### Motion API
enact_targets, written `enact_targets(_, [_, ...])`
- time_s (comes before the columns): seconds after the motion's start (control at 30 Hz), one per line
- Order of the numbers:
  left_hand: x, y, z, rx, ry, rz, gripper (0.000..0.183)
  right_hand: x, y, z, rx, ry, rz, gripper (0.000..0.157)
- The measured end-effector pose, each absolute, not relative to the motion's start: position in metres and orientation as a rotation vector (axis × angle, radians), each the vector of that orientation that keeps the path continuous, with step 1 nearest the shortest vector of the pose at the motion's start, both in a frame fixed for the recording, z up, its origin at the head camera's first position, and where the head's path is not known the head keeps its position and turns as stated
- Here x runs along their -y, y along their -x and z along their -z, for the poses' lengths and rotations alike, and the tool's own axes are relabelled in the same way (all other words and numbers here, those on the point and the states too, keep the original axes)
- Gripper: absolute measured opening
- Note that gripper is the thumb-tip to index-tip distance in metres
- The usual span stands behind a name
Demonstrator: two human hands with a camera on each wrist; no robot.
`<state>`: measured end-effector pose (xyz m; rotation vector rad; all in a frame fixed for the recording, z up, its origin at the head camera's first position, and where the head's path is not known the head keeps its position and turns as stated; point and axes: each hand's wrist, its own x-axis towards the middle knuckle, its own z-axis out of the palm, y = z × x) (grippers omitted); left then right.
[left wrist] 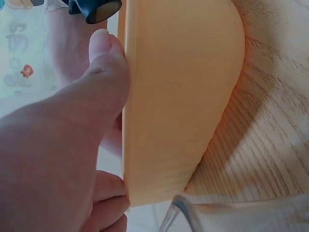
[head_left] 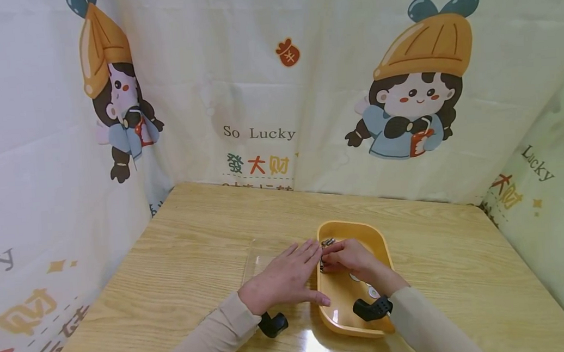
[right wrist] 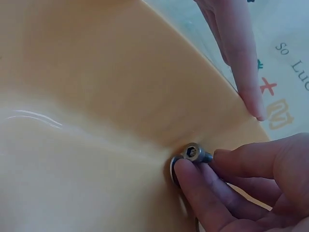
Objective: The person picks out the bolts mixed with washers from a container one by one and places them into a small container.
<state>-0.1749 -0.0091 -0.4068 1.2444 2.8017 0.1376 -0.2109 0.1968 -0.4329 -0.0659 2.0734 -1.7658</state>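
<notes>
An orange tray (head_left: pixel 343 319) lies in front of me. My left hand (head_left: pixel 286 276) rests along its left rim, fingers stretched out and thumb over the edge; the left wrist view shows the thumb and fingertips at the rim beside the outer wall (left wrist: pixel 178 87). Inside the tray, my right hand (head_left: pixel 354 261) reaches toward the far left side. In the right wrist view its fingertips pinch a hex-socket bolt (right wrist: pixel 192 152), and a round washer (right wrist: pixel 174 171) stands against one fingertip. More metal bolts (head_left: pixel 328 242) lie just past the right hand in the head view.
Pale washers (head_left: pixel 372 291) lie on the tray floor under the right wrist. A clear plastic container (head_left: pixel 258 256) stands left of the tray, partly behind the left hand. The wooden table (head_left: pixel 465 272) meets printed curtains at its back and sides.
</notes>
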Motion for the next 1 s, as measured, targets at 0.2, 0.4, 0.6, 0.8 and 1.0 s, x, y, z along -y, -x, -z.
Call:
enact_targets(0.2, [0.009, 0.174, 0.405, -2.797, -1.236, -0.142, 0.105, -0.195, 0.211, 0.435, -2.120, 0.035, 1.765, 0.031])
enact_targets(0.4, [0.009, 0.174, 0.405, -2.796, -1.234, -0.154, 0.104, -0.192, 0.211, 0.435, -2.094, -0.003, 1.797, 0.028])
enact_targets(0.6, [0.009, 0.174, 0.406, -2.795, -1.214, -0.167, 0.104, -0.195, 0.211, 0.435, -2.061, -0.007, 1.791, 0.024])
enact_targets(0.8, [0.010, 0.174, 0.407, -2.793, -1.222, -0.196, 0.104, -0.199, 0.209, 0.432, -1.997, 0.024, 1.823, 0.024])
enact_targets(1.0, [0.013, 0.173, 0.403, -2.806, -1.192, -0.227, 0.107, -0.205, 0.206, 0.424, -1.949, 0.070, 1.826, 0.033])
